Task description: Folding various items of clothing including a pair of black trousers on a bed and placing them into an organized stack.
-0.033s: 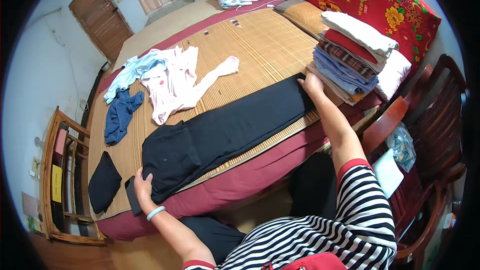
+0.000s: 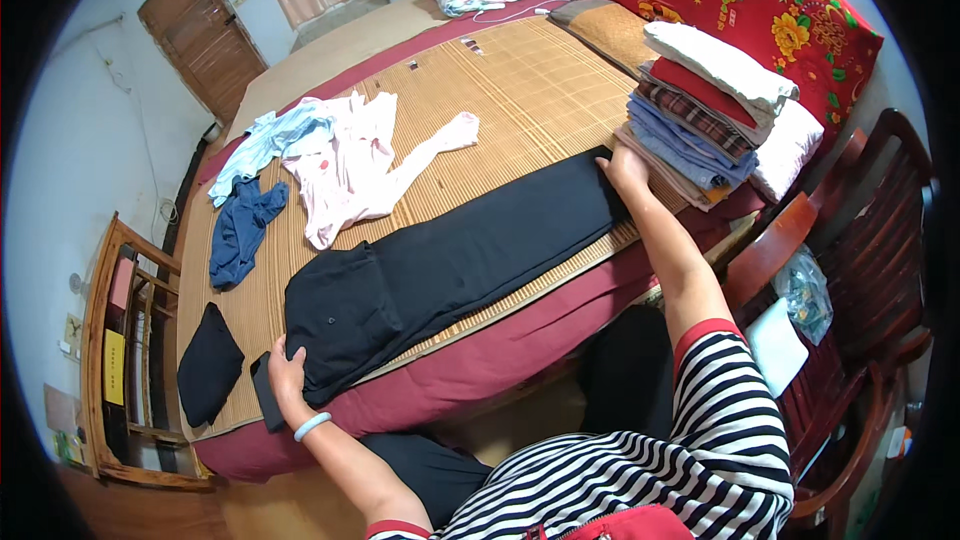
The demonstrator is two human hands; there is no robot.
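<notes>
A pair of black trousers (image 2: 470, 250) lies folded lengthwise along the near side of the bamboo mat (image 2: 530, 70). Its wide waist end is at the left and its legs run to the right. My left hand (image 2: 287, 382) grips the waist end's edge at the lower left. At the far end of the legs, my right hand (image 2: 626, 174) is closed on the hems, close beside a stack of folded clothes (image 2: 695, 125). A dark flat thing (image 2: 266, 398) lies partly beneath my left hand; its kind is unclear.
Left of the trousers lie a black cloth piece (image 2: 209, 368), a navy garment (image 2: 243, 230), a pale pink top (image 2: 345, 175) and a light blue striped garment (image 2: 265, 145). A wooden chair (image 2: 850, 240) stands at the right. The red bed edge (image 2: 480, 365) runs before me.
</notes>
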